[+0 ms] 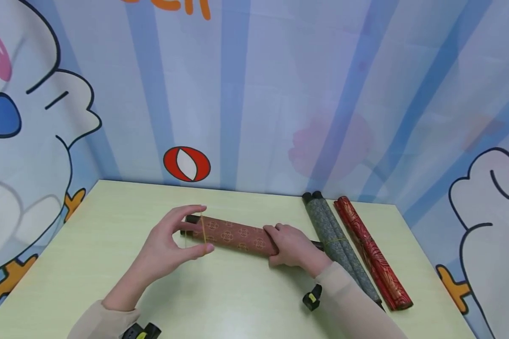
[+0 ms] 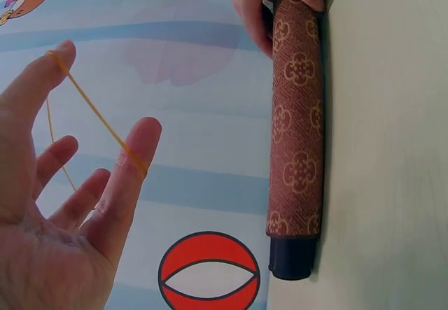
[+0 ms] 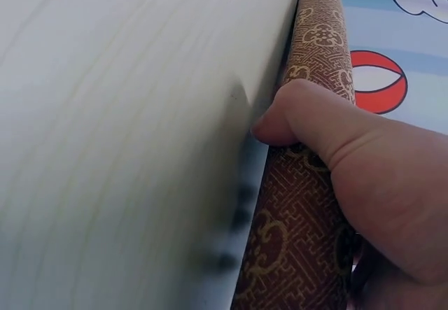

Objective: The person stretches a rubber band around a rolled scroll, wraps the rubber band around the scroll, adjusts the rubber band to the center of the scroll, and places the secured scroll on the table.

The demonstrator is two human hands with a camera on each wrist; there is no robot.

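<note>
A reddish-brown rolled scroll [image 1: 233, 235] with gold flower patterns and black rod ends lies across the table. My right hand [image 1: 294, 247] grips it near its right end, and the right wrist view shows the thumb [image 3: 294, 124] wrapped over the roll. Around the spread thumb and fingers of my left hand [image 1: 163, 242] a thin yellow rubber band [image 2: 98, 114] is stretched into a loop. That hand is at the scroll's left end; in the left wrist view the loop stands apart from the black rod end [image 2: 292, 257].
To the right lie two grey rolls [image 1: 332, 235] bound together by a thin yellow band. Beside them is a shiny red pair of rolls [image 1: 373, 252] with a gold pattern. A printed cartoon backdrop [image 1: 254, 94] rises behind the pale table [image 1: 127, 207].
</note>
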